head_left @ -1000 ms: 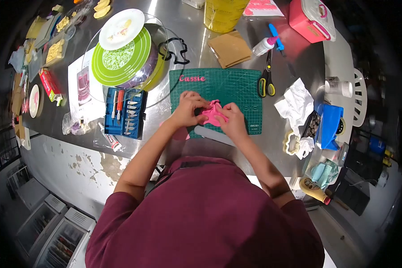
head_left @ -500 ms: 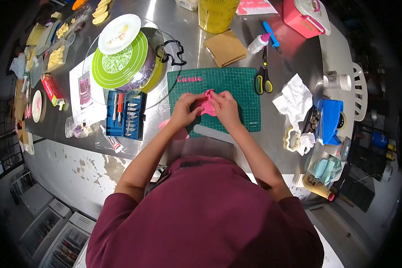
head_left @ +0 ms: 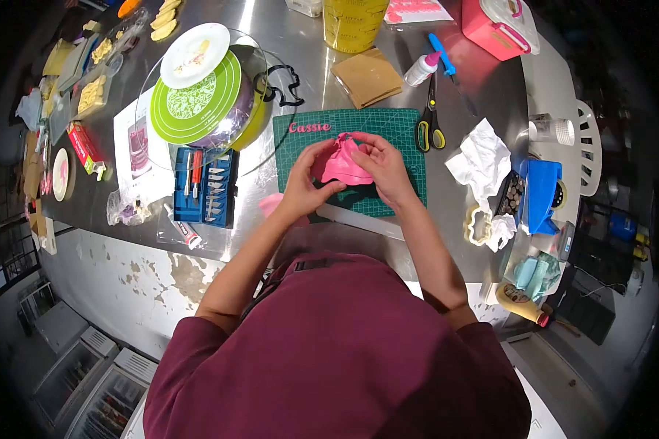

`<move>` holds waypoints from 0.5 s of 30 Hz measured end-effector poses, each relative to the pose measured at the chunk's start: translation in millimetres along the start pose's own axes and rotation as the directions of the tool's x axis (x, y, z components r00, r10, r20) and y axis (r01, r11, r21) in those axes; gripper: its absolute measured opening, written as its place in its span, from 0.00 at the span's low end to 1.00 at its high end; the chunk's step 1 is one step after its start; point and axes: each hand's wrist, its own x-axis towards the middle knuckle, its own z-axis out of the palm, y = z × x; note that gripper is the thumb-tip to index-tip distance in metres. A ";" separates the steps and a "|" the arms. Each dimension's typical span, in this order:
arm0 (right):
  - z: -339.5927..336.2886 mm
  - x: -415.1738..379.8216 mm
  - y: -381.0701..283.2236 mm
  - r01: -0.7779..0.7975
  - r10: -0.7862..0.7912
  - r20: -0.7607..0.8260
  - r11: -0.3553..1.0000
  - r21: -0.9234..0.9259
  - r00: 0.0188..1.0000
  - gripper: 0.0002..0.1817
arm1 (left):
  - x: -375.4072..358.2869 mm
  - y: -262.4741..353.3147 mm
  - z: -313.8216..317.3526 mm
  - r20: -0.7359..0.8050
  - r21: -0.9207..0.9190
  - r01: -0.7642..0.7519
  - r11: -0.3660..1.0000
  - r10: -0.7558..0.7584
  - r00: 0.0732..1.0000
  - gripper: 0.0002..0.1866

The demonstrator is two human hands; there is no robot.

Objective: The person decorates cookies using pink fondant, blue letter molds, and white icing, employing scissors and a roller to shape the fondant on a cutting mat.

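Note:
Both my hands hold a thin pink sheet of fondant (head_left: 344,164), gathered at its top, with a loose lower edge hanging out. My left hand (head_left: 305,184) pinches the left side, its thumb under the lower edge. At the upper right, my right hand (head_left: 386,174) has its fingers curled on the gathers. Beneath them lies a green cutting mat (head_left: 401,126), where pink "Cassie" lettering (head_left: 309,127) rests near the far left corner. A flat pale strip (head_left: 359,220) crosses the mat's near edge. Another pink piece (head_left: 273,205) lies partly behind my left wrist.
Left of the mat are a blue case of craft blades (head_left: 203,186) and a green round mat (head_left: 172,110) on a stand. Scissors (head_left: 430,124), a small bottle (head_left: 421,71), brown paper (head_left: 366,79) and crumpled white tissue (head_left: 482,161) lie to the right and back.
The pink fondant has been lifted and spread wider, its lower edge now fuller between my hands. My hands have moved slightly apart, and my right hand has turned.

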 end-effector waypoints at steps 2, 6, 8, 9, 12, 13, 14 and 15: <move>0.9 -9.2 -0.5 0.035 -0.035 -0.042 0.999 0.011 0.999 0.23 | -2.6 9.4 7.2 -0.011 -0.151 0.035 0.988 -0.037 0.999 0.39; -2.9 -29.5 -11.8 0.022 -0.022 -0.055 1.000 0.004 0.998 0.22 | -11.7 31.4 20.1 0.063 -0.149 0.052 0.988 -0.043 0.997 0.36; -4.9 -41.8 -13.1 -0.001 0.003 -0.029 0.998 0.060 1.000 0.21 | -20.5 31.0 29.4 0.123 -0.018 0.108 0.994 -0.104 0.987 0.34; -7.2 -48.8 -12.0 -0.021 0.022 -0.009 0.993 0.117 1.000 0.20 | -22.7 45.2 37.1 0.147 0.141 0.009 0.990 -0.030 0.989 0.31; -0.9 -68.3 -6.2 0.123 -0.127 -0.186 0.992 -0.036 0.974 0.11 | -36.9 53.5 55.3 0.226 0.165 -0.027 0.986 -0.011 0.974 0.34; -1.3 -75.3 -6.5 0.109 -0.112 -0.277 0.994 -0.029 0.954 0.09 | -35.2 59.2 58.4 0.263 0.136 -0.092 0.986 0.053 0.963 0.35; -2.7 -80.0 -7.3 0.095 -0.096 -0.365 0.995 -0.021 0.926 0.09 | -33.0 64.8 61.3 0.299 0.104 -0.154 0.983 0.117 0.947 0.37; -5.0 -82.0 -9.2 0.084 -0.077 -0.464 0.996 -0.005 0.883 0.12 | -32.6 67.5 64.1 0.333 0.071 -0.216 0.974 0.181 0.925 0.38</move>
